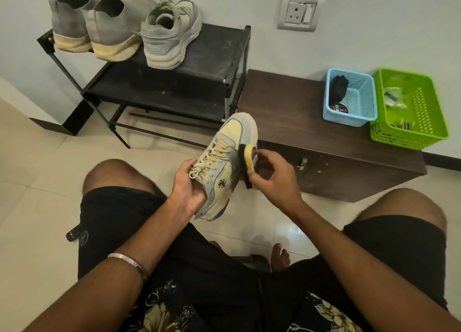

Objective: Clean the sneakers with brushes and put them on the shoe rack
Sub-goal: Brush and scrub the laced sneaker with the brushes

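Yellow-grey sneaker (225, 157) held mid-air over floor, left hand (188, 182) gripping collar and laces. Right hand (272, 174) clutching brush (249, 162) against side panel. Hard strokes could twist sneaker loose; shoe rack (189, 65) nearby, mate (169, 32) already up top.

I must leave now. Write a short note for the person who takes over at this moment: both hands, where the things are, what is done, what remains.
Left hand: grips the yellow-grey sneaker at its laces and collar, held in the air above the floor.
Right hand: holds the yellow-backed brush against the sneaker's side.
Shoe rack: its matching sneaker and a grey pair stand on the top shelf.
Done: three shoes racked.
Left: finish brushing the held sneaker, then set it beside its match.
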